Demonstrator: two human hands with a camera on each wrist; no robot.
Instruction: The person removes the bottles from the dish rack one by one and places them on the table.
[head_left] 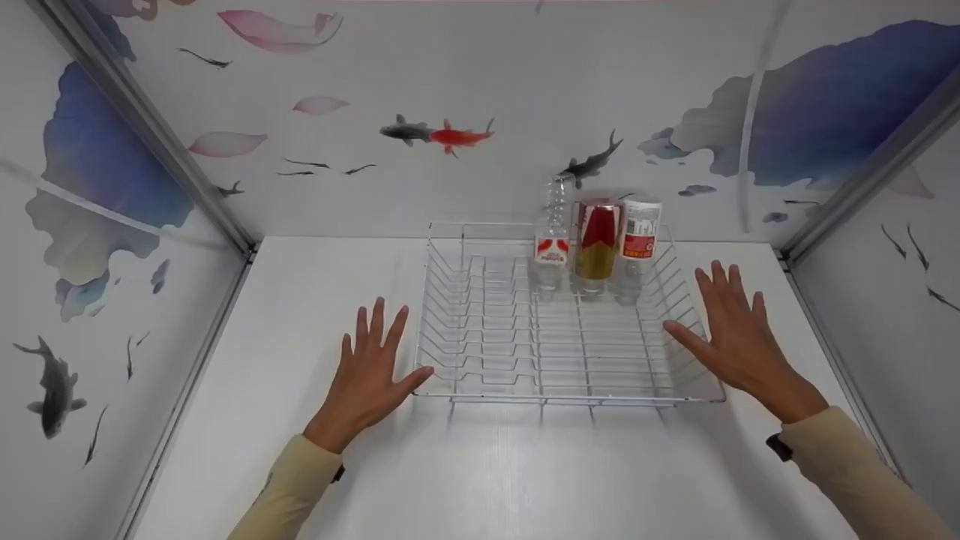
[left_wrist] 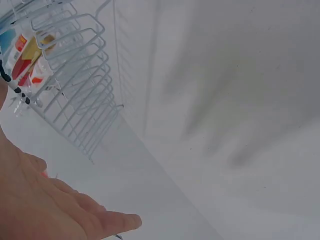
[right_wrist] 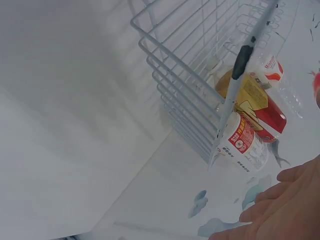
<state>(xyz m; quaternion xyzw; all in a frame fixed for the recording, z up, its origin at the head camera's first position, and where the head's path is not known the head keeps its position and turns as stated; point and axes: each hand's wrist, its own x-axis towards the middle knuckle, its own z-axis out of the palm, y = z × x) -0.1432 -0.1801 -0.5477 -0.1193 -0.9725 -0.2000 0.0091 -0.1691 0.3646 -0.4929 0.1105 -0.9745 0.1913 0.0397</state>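
Note:
A white wire dish rack (head_left: 487, 396) stands on the white table. At its back right, three drink containers lean side by side: a clear plastic bottle (head_left: 552, 251) with a red and white label, a red and gold container (head_left: 598, 240), and a clear one with a white and red label (head_left: 640, 229). My left hand (head_left: 367, 379) is spread palm down by the rack's front left corner, its thumb overlapping the rim. Over the right side wires, my right hand (head_left: 739, 341) is spread too, fingers straight. Neither hand holds anything.
White panels with painted fish and petals rise at the back, left and right. Metal edge strips (head_left: 202, 352) run along the table's sides. The back panel (head_left: 480, 195) stands close behind the rack. In the right wrist view, dark chipped paint (right_wrist: 242, 60) marks the rack's rim.

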